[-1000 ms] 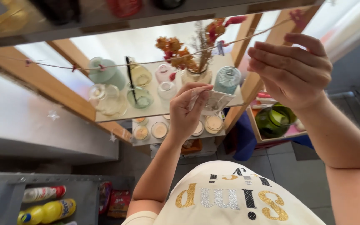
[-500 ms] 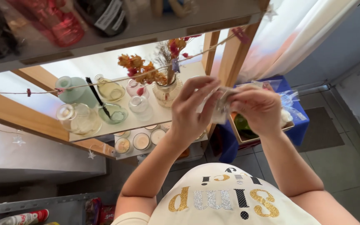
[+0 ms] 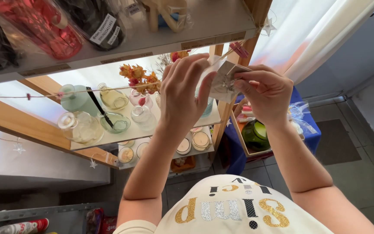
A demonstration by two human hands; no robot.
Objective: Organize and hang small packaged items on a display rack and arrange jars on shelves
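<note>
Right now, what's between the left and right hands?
Head view: a small pale card, pinched by left hand and right hand; nothing else between them.

Two hands (image 3: 182, 93) (image 3: 265, 91), one small card (image 3: 224, 82), four candles (image 3: 201, 140).

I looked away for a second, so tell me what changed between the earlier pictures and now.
The right hand came in from the side to meet the left hand; both now pinch a small pale card beside the string. The glass vases on the shelf stayed put.

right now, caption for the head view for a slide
Both hands, left hand and right hand, pinch a small card before glassware shelves.
</note>
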